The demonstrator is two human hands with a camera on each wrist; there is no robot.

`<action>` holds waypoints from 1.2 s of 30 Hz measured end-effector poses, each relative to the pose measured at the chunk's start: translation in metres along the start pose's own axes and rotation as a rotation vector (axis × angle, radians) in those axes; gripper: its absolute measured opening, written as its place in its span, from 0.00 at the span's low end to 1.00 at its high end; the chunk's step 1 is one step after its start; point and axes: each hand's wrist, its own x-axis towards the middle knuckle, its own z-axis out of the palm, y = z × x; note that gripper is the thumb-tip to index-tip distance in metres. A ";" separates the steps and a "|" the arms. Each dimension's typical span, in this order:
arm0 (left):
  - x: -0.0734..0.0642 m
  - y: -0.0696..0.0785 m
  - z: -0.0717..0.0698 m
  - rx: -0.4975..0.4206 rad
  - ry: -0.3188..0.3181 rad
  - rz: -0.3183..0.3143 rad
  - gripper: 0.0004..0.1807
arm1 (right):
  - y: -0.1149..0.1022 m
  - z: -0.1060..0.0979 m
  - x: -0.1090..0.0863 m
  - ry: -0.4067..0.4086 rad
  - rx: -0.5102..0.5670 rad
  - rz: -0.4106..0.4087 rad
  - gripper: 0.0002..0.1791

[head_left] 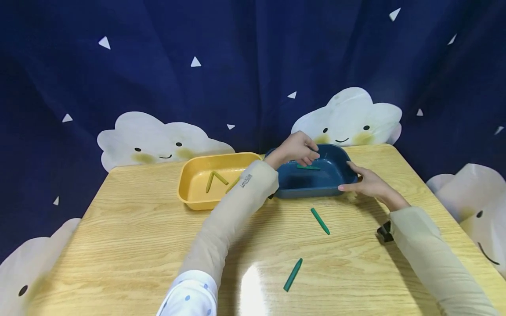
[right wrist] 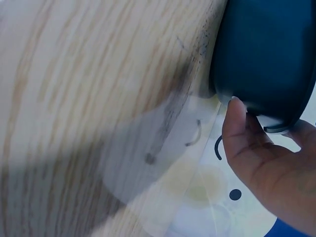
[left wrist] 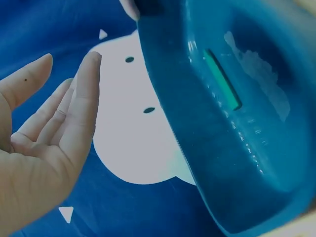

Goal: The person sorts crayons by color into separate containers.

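Observation:
My left hand (head_left: pixel 299 148) hovers over the far side of a blue plastic bin (head_left: pixel 312 192), its fingers loosely bent with nothing between them. In the left wrist view, that hand (left wrist: pixel 54 128) stands apart from the bin's rim. A green crayon (left wrist: pixel 222 79) lies on the bin floor. At the bin's right end, my right hand (head_left: pixel 365 182) grips the wall between thumb and fingers. Its fingertips press against the outer side of the bin (right wrist: pixel 266 59) in the right wrist view. Two more green crayons, one nearer the bin (head_left: pixel 320 221) and one closer to me (head_left: pixel 293 275), lie on the table.
Left of the blue bin stands a yellow bin (head_left: pixel 193 203) holding several yellow-green crayons (head_left: pixel 220 177), partly hidden by my left sleeve (head_left: pixel 237 202). Both bins sit toward the back of the wooden table (head_left: pixel 130 245). A dark blue curtain (head_left: pixel 237 66) with clouds hangs behind.

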 end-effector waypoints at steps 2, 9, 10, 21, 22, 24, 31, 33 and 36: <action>-0.007 -0.002 0.002 -0.004 -0.008 0.025 0.17 | 0.001 0.000 0.000 0.001 -0.007 -0.003 0.59; -0.032 -0.012 0.005 0.010 -0.112 0.142 0.18 | 0.001 0.001 -0.001 -0.002 -0.009 0.007 0.59; -0.035 -0.013 0.005 0.012 -0.133 0.159 0.18 | 0.001 0.001 -0.001 -0.003 -0.009 0.007 0.59; -0.065 -0.032 0.012 0.005 -0.409 0.304 0.19 | 0.000 0.001 -0.001 0.001 0.000 0.001 0.58; -0.068 -0.034 0.014 0.007 -0.438 0.311 0.19 | 0.000 0.001 -0.001 0.001 0.003 0.003 0.58; -0.072 -0.038 0.017 0.010 -0.505 0.324 0.19 | 0.000 0.001 -0.001 -0.002 0.005 0.006 0.58; -0.080 -0.059 0.035 -0.028 -0.871 0.245 0.22 | 0.000 -0.001 -0.001 -0.009 0.009 0.003 0.58; -0.080 -0.066 0.042 -0.017 -0.959 0.212 0.23 | 0.000 -0.001 -0.001 -0.009 0.009 0.000 0.58; -0.081 -0.076 0.053 0.013 -1.056 0.179 0.24 | 0.000 -0.001 -0.002 -0.009 0.008 0.001 0.58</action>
